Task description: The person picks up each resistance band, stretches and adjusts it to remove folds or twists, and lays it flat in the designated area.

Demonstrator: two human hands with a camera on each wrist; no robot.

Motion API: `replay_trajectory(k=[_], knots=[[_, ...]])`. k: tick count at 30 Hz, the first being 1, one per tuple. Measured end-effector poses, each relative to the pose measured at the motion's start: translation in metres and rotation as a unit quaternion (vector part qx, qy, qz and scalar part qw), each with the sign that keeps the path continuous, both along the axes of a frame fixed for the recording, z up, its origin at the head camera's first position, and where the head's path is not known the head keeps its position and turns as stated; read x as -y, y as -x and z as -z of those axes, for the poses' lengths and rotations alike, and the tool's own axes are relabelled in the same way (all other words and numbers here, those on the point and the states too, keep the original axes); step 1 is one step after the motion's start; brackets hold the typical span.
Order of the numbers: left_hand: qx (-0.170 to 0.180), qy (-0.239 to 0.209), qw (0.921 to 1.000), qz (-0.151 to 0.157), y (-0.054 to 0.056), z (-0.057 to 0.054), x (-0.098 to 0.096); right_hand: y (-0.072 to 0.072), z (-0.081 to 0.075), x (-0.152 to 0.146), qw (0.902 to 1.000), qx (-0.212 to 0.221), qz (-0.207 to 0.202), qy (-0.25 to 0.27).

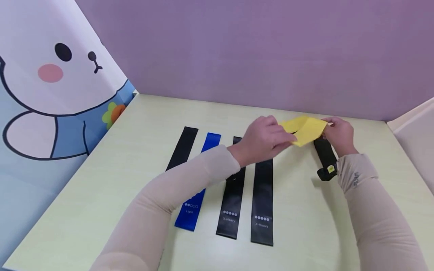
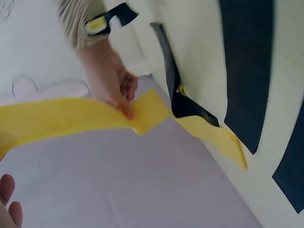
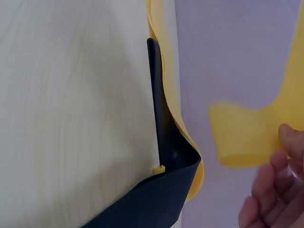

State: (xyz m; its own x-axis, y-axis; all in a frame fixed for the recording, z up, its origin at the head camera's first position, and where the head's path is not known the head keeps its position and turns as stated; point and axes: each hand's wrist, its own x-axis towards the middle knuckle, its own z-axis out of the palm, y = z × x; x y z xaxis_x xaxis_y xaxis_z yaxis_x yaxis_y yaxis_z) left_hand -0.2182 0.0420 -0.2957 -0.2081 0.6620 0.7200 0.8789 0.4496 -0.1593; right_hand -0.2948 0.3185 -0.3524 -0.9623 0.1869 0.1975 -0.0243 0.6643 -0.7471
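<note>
Both hands hold a yellow resistance band (image 1: 306, 130) up above the far right of the table. At its left end, the fingers of my left hand (image 1: 262, 139) pinch it. My right hand (image 1: 339, 135) pinches the other end; in the left wrist view, that right hand (image 2: 109, 78) has thumb and fingers on the band. Below, a folded black band (image 3: 168, 137) lies on the table with more yellow band (image 3: 167, 80) along it. Whether this yellow strip joins the held one, I cannot tell.
A black band (image 1: 183, 146), a blue band (image 1: 190, 214) marked Light and two black bands (image 1: 228, 222) (image 1: 262, 210) marked X-Heavy lie in a row on the pale table (image 1: 129, 150). Behind stands a purple wall (image 1: 254, 56); a cartoon-printed panel (image 1: 30, 90) is at left.
</note>
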Motion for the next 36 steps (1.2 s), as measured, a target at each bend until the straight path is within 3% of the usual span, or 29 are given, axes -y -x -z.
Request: replay_trajectory(k=[4,8,10,13,19,21,23,26,27,30,36], knots=[[-0.06,0.028,0.9975,0.024,-0.014,0.008,-0.001,0.0,-0.001,0.002,0.9931,0.005,-0.019,0.115],[-0.115,0.039,0.9917,0.042,-0.026,0.014,-0.003,-0.001,-0.003,0.004,0.976,0.001,-0.036,0.215],[-0.136,0.042,0.9887,0.047,-0.031,0.018,-0.003,-0.002,-0.005,0.006,0.9696,0.005,-0.049,0.24],[-0.144,0.049,0.9864,0.062,-0.037,0.024,0.0,-0.006,-0.009,0.009,0.9589,0.017,-0.074,0.273],[-0.134,0.055,0.9857,0.086,-0.047,0.033,0.003,-0.013,-0.018,0.013,0.9506,0.029,-0.106,0.291],[-0.136,0.051,0.985,0.093,-0.051,0.036,0.001,-0.016,-0.02,0.013,0.9326,0.036,-0.12,0.338],[-0.139,0.048,0.9836,0.104,-0.055,0.04,-0.001,-0.019,-0.022,0.014,0.9047,0.043,-0.142,0.399],[-0.143,0.056,0.9806,0.122,-0.061,0.044,-0.006,-0.024,-0.024,0.017,0.8703,0.05,-0.169,0.46],[-0.145,0.059,0.9796,0.127,-0.062,0.046,-0.007,-0.025,-0.024,0.018,0.8719,0.049,-0.173,0.455],[-0.148,0.065,0.9778,0.133,-0.065,0.049,-0.011,-0.027,-0.025,0.022,0.894,0.05,-0.167,0.413],[-0.152,0.079,0.9764,0.132,-0.067,0.05,-0.011,-0.03,-0.028,0.024,0.9261,0.059,-0.138,0.346]])
